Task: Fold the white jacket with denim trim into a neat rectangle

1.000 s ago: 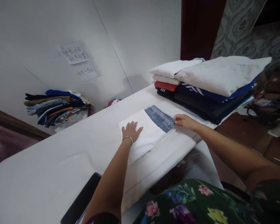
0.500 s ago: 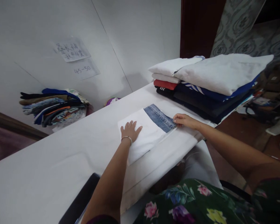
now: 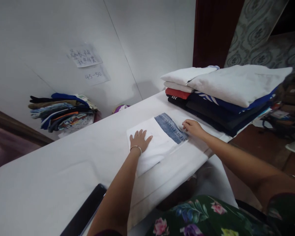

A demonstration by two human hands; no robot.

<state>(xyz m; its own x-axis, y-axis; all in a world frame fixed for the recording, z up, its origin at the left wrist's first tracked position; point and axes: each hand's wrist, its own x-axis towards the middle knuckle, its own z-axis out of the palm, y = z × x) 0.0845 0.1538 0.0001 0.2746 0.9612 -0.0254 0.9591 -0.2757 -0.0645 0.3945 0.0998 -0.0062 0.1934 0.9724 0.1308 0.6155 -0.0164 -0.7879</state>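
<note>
In the head view a folded garment lies flat on the table, with a white panel [image 3: 159,139] and a blue denim strip [image 3: 170,127] along its far right side. My left hand [image 3: 140,139] rests on the white panel with its fingers spread. A bracelet [image 3: 136,148] circles that wrist. My right hand [image 3: 193,127] is at the right edge of the denim, its fingers curled into a pinch. Whether the fingertips hold the denim edge or sit just off it is hard to make out.
A tall stack of folded clothes [image 3: 218,95] stands at the table's right end. Another clothes pile [image 3: 64,111] is beyond the far edge, at left. A dark flat device [image 3: 86,209] lies by my left forearm on the white table [image 3: 51,173]. Handwritten papers [image 3: 86,57] hang on the wall.
The view has shifted slightly, so everything sits a little lower and to the right. My right hand has lifted slightly relative to the denim edge. My left hand stays on the white panel.
</note>
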